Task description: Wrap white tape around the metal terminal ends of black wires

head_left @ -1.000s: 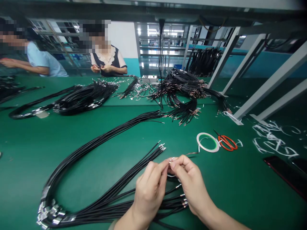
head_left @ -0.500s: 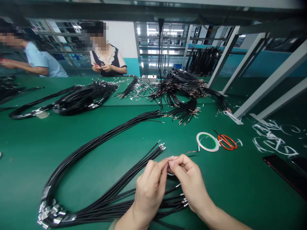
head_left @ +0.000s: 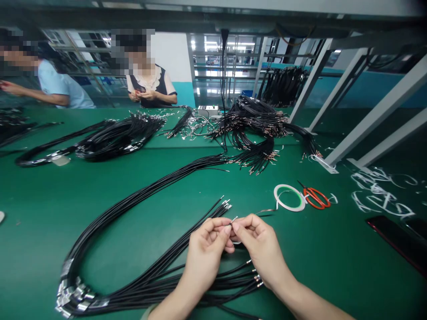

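Two hands in play: left hand (head_left: 204,255) and right hand (head_left: 262,244), both pinched almost closed on one thin cable (head_left: 234,219), metal tip poking up between them, over one curved bundle (head_left: 167,178) of black cables! Beyond sit one tape roll (head_left: 301,203), one pair of scissors (head_left: 316,198); two co-workers (head_left: 150,93) across the table (head_left: 333,253).
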A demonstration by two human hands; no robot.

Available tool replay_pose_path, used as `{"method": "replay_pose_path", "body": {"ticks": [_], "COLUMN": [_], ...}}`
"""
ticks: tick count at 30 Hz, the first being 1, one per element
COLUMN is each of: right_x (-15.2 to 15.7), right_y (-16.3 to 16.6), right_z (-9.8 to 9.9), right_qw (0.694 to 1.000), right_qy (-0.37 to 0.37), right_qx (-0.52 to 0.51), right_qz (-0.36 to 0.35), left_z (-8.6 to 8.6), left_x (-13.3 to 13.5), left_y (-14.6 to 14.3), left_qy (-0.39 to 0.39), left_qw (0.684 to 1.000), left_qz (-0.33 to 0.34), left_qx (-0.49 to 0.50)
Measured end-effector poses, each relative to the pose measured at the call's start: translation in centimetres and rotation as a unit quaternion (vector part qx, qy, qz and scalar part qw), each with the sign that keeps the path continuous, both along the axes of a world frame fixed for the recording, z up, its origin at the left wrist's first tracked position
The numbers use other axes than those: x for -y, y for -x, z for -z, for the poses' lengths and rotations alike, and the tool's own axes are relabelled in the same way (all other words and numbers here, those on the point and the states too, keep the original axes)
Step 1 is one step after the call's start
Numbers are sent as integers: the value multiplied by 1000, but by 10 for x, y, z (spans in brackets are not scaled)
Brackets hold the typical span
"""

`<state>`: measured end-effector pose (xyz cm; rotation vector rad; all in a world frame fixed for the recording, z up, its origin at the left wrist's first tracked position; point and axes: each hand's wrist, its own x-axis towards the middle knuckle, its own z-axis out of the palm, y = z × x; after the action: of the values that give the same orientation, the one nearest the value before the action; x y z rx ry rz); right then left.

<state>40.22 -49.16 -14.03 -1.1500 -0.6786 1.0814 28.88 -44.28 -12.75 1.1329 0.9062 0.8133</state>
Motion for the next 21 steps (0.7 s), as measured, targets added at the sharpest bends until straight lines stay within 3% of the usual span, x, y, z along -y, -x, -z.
{"method": "replay_pose_path", "body": {"ticks": [6, 14, 21], "right_x": [1, 3, 0], "right_y": [-1, 2, -2], "right_z": [1, 1, 5], "right_qw": [999, 998, 1000], "right_qy": [-4, 13, 10], "right_qx": [36, 57, 26], "right_qz": [3, -7, -5], "left_z": [-7, 2, 2], "left_x": [-1, -4, -12], "left_y": [0, 0, 6], "left_qy": [22, -18, 32], "left_qw": [1000, 999, 999], "left_qz": [-6, -38, 10], "left_qx": [-2, -26, 10]}}
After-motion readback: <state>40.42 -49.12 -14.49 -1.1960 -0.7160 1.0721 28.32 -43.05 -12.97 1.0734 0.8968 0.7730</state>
